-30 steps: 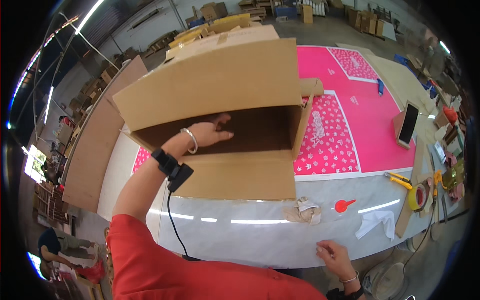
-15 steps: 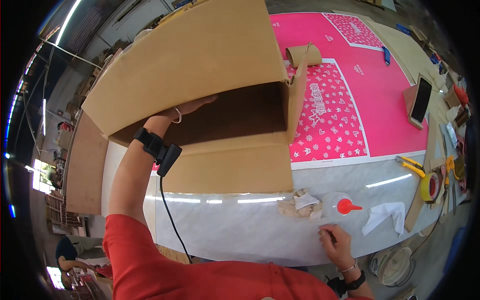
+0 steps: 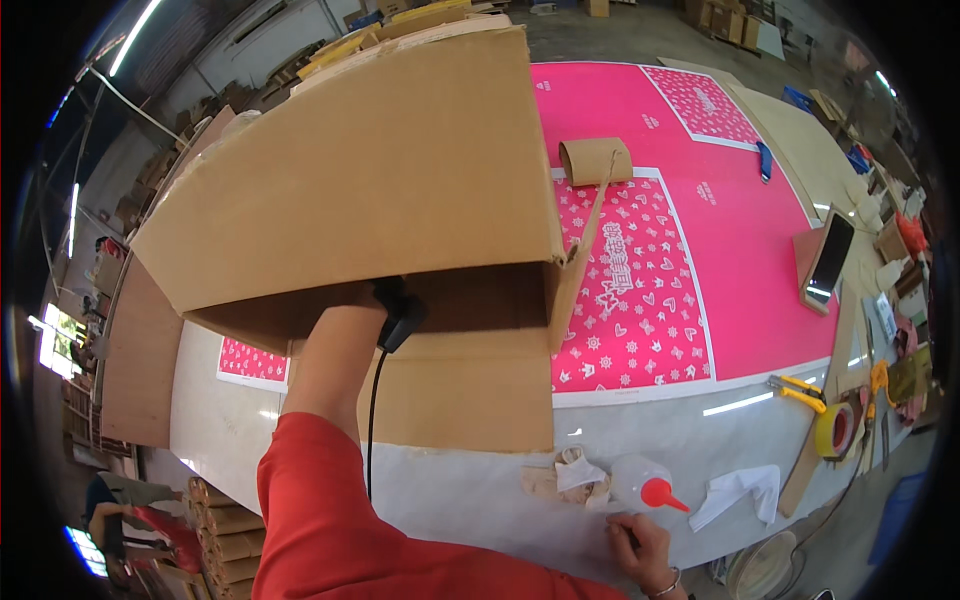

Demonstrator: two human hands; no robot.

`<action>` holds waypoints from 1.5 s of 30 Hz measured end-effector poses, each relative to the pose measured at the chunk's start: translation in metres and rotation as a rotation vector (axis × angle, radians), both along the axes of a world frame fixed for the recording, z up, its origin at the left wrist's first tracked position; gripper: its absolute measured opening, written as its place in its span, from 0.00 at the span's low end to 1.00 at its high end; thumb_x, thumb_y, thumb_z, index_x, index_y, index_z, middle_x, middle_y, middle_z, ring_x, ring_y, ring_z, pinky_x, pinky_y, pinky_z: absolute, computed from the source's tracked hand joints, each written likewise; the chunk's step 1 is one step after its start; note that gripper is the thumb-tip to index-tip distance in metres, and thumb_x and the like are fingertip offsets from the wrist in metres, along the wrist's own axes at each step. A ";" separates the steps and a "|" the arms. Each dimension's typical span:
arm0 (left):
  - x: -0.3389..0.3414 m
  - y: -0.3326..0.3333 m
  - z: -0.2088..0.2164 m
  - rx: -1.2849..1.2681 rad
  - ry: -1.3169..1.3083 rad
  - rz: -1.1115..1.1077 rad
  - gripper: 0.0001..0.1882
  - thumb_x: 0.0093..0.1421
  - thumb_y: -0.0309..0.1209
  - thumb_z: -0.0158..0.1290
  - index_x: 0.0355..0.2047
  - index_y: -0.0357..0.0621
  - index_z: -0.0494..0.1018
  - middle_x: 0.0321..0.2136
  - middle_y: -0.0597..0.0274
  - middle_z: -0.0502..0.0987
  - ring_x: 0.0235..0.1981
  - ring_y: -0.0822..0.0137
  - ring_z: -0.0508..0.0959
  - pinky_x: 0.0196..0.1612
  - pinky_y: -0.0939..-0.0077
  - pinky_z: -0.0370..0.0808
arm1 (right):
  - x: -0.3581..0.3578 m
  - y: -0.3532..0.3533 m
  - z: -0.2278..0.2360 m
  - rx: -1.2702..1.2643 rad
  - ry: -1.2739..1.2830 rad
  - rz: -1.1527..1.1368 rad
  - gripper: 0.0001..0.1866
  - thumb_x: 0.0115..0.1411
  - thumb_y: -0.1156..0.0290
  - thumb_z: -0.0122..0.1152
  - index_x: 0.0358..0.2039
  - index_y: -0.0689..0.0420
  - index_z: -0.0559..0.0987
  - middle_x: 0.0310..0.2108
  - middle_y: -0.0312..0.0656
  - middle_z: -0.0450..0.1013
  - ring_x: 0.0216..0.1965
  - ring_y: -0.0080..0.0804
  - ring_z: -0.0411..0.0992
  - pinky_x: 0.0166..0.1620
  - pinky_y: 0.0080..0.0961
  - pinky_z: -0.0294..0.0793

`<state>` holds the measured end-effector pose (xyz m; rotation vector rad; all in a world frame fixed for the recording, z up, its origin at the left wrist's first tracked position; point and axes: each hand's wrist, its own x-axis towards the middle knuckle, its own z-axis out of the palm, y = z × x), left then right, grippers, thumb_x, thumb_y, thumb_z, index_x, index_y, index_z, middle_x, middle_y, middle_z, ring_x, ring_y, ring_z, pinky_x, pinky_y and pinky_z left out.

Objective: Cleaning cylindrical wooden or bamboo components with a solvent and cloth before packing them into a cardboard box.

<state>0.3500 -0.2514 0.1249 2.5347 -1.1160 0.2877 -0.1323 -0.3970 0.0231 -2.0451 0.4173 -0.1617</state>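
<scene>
Up and left of the right grip (image 3: 640, 552), the box (image 3: 350, 180) is matt brown cardboard. Just beside that grip, the desk (image 3: 440, 490) looks smooth and glossy, carrying crumpled cloth (image 3: 580, 476) and a translucent plastic bottle (image 3: 630, 472) with a red plastic nozzle (image 3: 662, 493).

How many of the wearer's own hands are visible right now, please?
1: the right hand, at the near edge of the table. The left hand is hidden inside the cardboard box.

Grey table (image 3: 430, 480) | on top: cardboard box (image 3: 370, 170) | pink sheet (image 3: 750, 270) | red-tipped bottle (image 3: 658, 492) | white cloth (image 3: 738, 495)
</scene>
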 end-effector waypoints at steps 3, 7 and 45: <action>0.007 0.000 -0.022 -0.019 -0.027 0.008 0.24 0.55 0.47 0.57 0.45 0.43 0.72 0.43 0.57 0.76 0.45 0.61 0.75 0.49 0.66 0.71 | -0.002 0.004 0.005 0.044 -0.038 -0.004 0.07 0.58 0.75 0.56 0.37 0.59 0.77 0.25 0.46 0.71 0.23 0.36 0.69 0.29 0.27 0.69; 0.014 0.009 -0.050 -0.035 -0.056 0.016 0.24 0.55 0.46 0.57 0.45 0.43 0.72 0.43 0.57 0.75 0.45 0.61 0.75 0.49 0.66 0.71 | -0.002 0.001 0.003 0.004 0.048 0.021 0.07 0.58 0.75 0.56 0.37 0.59 0.77 0.25 0.45 0.72 0.22 0.35 0.69 0.28 0.26 0.68; -0.184 0.184 -0.052 -0.656 0.539 0.137 0.47 0.43 0.37 0.68 0.54 0.31 0.49 0.49 0.45 0.64 0.52 0.58 0.69 0.57 0.66 0.66 | -0.004 0.007 -0.018 0.104 -0.039 -0.132 0.04 0.57 0.78 0.54 0.32 0.61 0.77 0.17 0.33 0.67 0.17 0.16 0.64 0.21 0.16 0.63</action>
